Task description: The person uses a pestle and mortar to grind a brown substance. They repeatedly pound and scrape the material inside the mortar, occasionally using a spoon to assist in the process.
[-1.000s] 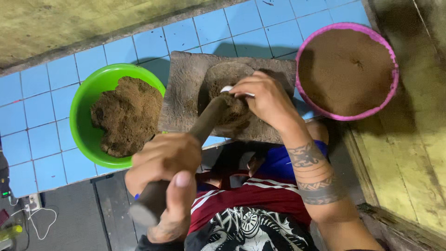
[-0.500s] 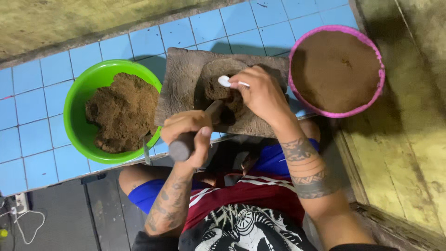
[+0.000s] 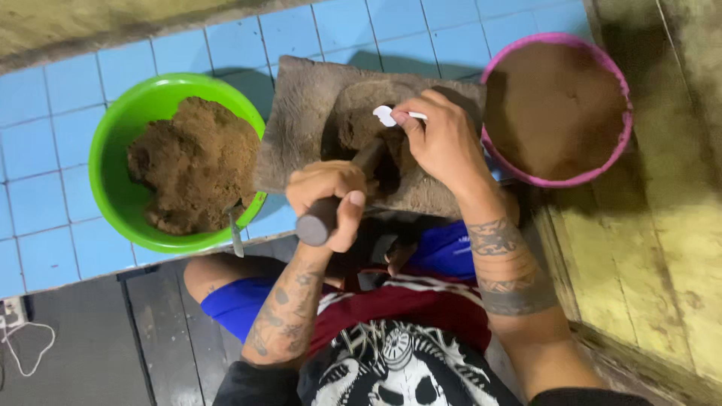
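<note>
Left hand [image 3: 327, 197] grips dark pestle [image 3: 331, 207] over stone slab [image 3: 301, 120]; right hand [image 3: 440, 139] pinches white spoon [image 3: 387, 116] above brown paste [image 3: 357, 128].

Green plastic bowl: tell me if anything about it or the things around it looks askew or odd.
One thing stands out: a thin grey metal utensil hangs tilted over the near rim of the round green plastic bowl, its handle poking out past the edge. The brown crumbly mass is piled unevenly but stays inside; nothing shows spilled on the blue tiles.

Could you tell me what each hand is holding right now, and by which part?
The left hand has its grip around the near end of a dark cylindrical pestle; the right hand pinches the handle of a small white spoon.
</note>
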